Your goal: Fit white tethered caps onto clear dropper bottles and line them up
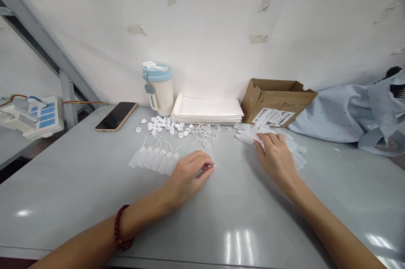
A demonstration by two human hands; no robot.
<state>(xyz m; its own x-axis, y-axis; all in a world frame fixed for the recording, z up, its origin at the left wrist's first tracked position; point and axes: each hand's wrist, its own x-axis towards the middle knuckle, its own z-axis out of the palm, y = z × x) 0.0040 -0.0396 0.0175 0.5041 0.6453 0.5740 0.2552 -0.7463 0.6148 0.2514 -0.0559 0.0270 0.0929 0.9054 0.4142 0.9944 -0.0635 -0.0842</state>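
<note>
Call the gap between the hands the clock's center. Left hand (190,172) is at 9, thumb and fingertips pinched together on a white string (209,153) (whatever's at its end is too small to make out). Right hand (276,157) is at 3, fingers a bit bent, tips down on a pile of clear plastic pieces (247,135) at 2; can't tell if they've gripped one. A row of stringed pieces (152,158) lies at 9, just beyond the left hand, small white caps (163,124) at 10, cardboard box (278,98) around 1.
</note>
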